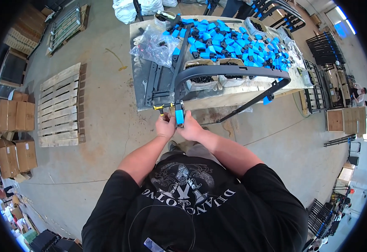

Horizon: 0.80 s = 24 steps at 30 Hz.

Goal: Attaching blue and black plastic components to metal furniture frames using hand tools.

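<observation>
A black metal frame (234, 70) with a curved bar rests at the near edge of the workbench, its corner end pointing toward me. On that end sits a blue plastic cap (179, 116). My right hand (190, 127) is closed at the cap's right side, thumb along it. Just left of the cap, my left hand (165, 126) has its fingers pinched at the lower end of a yellow-and-black T-shaped tool (161, 108). The tool's crosspiece reaches toward the frame. My fingertips are partly hidden, and any small part between them cannot be made out.
Blue and black plastic caps (225, 40) lie heaped on the workbench (217, 101). Boxes of small black parts (201, 80) stand by the frame, with a clear plastic bag (155, 46) at the left. A wooden pallet (59, 107) and cardboard boxes (15, 115) are on the floor.
</observation>
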{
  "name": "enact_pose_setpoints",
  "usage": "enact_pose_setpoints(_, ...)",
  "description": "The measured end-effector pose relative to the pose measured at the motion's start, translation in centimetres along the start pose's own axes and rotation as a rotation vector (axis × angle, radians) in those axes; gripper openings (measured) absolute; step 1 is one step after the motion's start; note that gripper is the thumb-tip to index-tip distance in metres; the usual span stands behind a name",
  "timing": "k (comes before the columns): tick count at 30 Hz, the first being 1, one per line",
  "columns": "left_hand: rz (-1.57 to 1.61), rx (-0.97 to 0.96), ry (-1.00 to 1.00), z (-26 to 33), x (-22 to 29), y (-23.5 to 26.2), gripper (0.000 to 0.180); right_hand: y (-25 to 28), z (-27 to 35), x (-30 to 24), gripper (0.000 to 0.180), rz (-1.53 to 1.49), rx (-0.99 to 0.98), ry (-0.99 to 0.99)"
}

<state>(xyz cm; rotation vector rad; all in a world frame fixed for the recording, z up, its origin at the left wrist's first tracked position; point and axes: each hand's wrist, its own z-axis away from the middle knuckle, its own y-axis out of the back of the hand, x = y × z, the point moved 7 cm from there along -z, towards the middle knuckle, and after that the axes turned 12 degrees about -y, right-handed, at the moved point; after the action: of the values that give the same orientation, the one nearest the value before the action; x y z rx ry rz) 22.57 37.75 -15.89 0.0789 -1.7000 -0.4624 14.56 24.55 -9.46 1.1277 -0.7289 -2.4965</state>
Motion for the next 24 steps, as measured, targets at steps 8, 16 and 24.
enact_pose_setpoints(8,0.55,-0.031,0.427,-0.2,3.2,0.6,0.031,4.2,-2.3,7.7,0.028,-0.647,0.383,-0.164)
enact_pose_setpoints(16,0.406,0.167,0.431,-0.1,1.7,1.4,0.028,6.2,6.0,13.2,0.031,-0.854,0.028,-0.149)
enact_pose_setpoints(24,0.332,0.628,0.794,-1.1,-0.3,4.9,0.037,6.7,10.2,19.9,0.026,-1.092,0.028,-0.289)
